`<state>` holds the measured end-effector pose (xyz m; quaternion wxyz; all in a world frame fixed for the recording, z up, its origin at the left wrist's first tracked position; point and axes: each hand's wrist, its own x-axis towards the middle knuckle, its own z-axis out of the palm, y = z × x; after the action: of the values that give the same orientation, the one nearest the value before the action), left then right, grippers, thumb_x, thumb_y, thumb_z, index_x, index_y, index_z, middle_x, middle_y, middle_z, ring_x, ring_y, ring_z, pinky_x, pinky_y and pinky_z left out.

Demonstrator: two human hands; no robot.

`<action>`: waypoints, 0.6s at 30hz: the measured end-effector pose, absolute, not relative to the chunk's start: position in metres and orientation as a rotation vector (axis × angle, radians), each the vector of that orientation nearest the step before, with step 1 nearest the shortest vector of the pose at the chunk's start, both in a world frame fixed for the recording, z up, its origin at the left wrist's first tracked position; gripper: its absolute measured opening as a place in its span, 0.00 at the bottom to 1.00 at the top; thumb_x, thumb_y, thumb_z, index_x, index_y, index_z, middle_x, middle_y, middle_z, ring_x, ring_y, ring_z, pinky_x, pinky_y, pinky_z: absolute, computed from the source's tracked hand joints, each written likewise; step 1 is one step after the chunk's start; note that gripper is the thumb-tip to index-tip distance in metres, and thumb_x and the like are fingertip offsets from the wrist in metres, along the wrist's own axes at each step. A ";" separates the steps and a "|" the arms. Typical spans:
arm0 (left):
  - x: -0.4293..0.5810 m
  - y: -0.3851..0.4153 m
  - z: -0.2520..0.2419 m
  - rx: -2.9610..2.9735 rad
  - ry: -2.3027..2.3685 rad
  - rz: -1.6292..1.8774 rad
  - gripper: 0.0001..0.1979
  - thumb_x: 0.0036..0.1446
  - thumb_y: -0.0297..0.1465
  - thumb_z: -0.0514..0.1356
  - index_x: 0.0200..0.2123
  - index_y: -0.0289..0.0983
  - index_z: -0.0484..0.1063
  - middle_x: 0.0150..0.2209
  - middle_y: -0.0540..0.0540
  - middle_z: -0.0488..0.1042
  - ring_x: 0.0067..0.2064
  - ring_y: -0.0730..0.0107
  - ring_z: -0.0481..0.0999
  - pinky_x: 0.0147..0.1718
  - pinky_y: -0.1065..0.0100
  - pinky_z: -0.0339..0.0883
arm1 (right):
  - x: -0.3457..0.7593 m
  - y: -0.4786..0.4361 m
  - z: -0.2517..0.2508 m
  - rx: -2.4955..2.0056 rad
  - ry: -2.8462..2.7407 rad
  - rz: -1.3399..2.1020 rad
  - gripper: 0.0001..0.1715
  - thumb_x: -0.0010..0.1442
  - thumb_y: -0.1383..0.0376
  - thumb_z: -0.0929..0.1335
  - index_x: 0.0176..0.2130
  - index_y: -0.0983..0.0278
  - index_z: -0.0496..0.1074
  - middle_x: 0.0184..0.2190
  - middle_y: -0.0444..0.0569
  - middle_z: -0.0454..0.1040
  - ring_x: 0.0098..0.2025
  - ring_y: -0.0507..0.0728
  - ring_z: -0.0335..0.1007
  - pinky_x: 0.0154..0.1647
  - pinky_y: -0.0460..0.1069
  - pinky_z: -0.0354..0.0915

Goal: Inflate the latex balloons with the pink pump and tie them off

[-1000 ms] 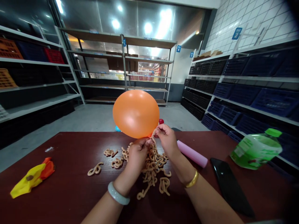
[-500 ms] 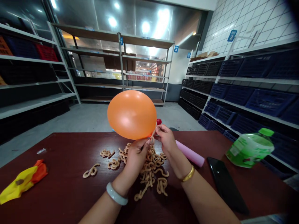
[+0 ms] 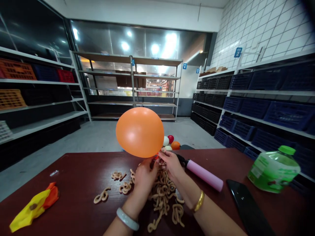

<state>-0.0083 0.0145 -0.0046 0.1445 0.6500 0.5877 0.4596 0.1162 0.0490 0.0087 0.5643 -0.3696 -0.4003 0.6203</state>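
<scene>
Two hands meet at the neck of an inflated orange balloon [image 3: 139,131], which sits just above the dark red worktop [image 3: 78,183], over a heap of tan string pieces [image 3: 162,196]. The left hand [image 3: 145,175] has its fingers pinched shut on the neck from below; the right hand [image 3: 169,163] has its fingers closed narrowly on the same spot, seemingly on a bit of string, though that is too small to tell for sure.

To my eye this is the tying-off. Doing it well means the left pinch never slackens, or air leaks out, while the right winds snugly close under the balloon's body and keeps nails off the skin.

A pink pump [image 3: 204,174], a black phone [image 3: 248,209] and a green bottle [image 3: 273,170] lie to the right, limp yellow and orange balloons [image 3: 34,206] far left.
</scene>
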 end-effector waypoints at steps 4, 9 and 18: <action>-0.016 0.020 -0.006 1.779 1.692 1.392 0.19 0.63 0.41 0.54 0.46 0.36 0.78 0.43 0.39 0.81 0.45 0.54 0.80 0.46 0.58 0.70 | 0.107 0.075 0.009 -0.811 -0.823 1.462 0.27 0.38 0.52 0.81 0.29 0.63 0.68 0.19 0.37 0.66 0.20 0.48 0.61 0.20 0.43 0.61; -0.022 0.027 -0.012 1.658 1.642 1.467 0.18 0.64 0.40 0.53 0.46 0.38 0.78 0.43 0.40 0.81 0.45 0.56 0.80 0.47 0.57 0.69 | 0.096 0.125 0.023 -0.865 -0.777 1.440 0.21 0.49 0.57 0.78 0.28 0.63 0.66 0.21 0.40 0.68 0.22 0.48 0.66 0.27 0.43 0.69; -0.023 0.033 -0.020 1.515 1.556 1.484 0.13 0.62 0.35 0.55 0.43 0.38 0.78 0.37 0.41 0.81 0.43 0.55 0.79 0.46 0.57 0.68 | 0.083 0.162 0.049 -1.074 -0.983 1.350 0.24 0.49 0.50 0.77 0.31 0.62 0.67 0.26 0.45 0.70 0.28 0.54 0.71 0.22 0.47 0.70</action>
<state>-0.0229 0.0327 -0.0197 0.2531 0.5572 0.5724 0.5458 0.0829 0.1620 0.0492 0.5464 -0.4529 -0.4149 0.5694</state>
